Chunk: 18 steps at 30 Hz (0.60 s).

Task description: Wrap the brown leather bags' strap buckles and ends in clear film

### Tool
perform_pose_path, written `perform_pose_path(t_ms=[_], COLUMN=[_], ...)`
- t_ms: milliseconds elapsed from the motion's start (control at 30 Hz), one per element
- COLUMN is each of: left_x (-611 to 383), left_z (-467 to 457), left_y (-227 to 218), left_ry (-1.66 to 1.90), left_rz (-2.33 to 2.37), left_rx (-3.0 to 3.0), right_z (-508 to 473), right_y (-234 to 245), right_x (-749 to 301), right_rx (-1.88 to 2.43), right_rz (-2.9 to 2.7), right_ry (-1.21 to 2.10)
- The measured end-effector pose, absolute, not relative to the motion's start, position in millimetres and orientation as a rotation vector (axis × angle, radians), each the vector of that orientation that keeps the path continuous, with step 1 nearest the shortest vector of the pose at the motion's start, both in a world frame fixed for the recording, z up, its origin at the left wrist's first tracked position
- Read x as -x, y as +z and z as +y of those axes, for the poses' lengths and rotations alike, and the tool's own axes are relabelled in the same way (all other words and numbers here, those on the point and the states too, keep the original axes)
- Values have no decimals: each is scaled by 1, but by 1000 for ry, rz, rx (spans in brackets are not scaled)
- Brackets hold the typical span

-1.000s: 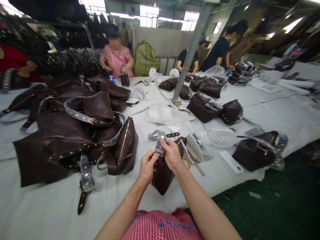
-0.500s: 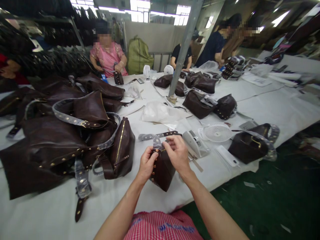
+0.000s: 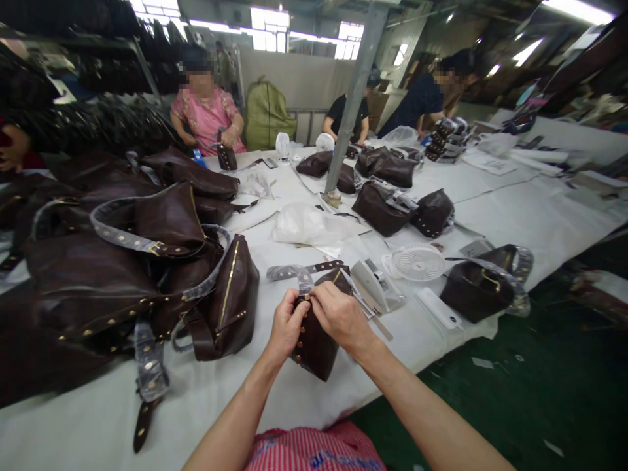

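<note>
In front and left of the white fan (image 3: 418, 263), the left hand (image 3: 287, 325) clamps a small brown bag (image 3: 318, 350); the right hand (image 3: 338, 315) touches its strap (image 3: 305, 280) base, grip unclear.

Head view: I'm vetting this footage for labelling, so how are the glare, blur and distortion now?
Head view, back: the windows are blown out white; head view, centre: left hand and right hand look fairly clear; head view, outer edges: shapes stretch and smear, and the green floor at right sinks into darkness.
</note>
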State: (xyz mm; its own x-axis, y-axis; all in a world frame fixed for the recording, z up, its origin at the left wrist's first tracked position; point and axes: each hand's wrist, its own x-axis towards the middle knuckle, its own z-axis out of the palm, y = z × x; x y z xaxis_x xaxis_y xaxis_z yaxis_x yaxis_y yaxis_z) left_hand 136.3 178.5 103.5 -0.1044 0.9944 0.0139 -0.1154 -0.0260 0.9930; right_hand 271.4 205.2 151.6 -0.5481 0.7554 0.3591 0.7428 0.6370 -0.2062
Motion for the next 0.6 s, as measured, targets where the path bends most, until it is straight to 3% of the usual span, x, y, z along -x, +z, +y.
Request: perform_pose_path(t_ms=[300, 600], left_x=[-136, -143], left_z=[177, 181], left_y=[102, 107], left_ry=[1329, 1425], left_rz=[1197, 1214], left_rx=[-1101, -1075], right_z=[218, 221], right_y=[151, 134], right_x=[-268, -275], right_rx=[1197, 1067], right_rz=[-2561, -2524], right_ry=[-153, 48])
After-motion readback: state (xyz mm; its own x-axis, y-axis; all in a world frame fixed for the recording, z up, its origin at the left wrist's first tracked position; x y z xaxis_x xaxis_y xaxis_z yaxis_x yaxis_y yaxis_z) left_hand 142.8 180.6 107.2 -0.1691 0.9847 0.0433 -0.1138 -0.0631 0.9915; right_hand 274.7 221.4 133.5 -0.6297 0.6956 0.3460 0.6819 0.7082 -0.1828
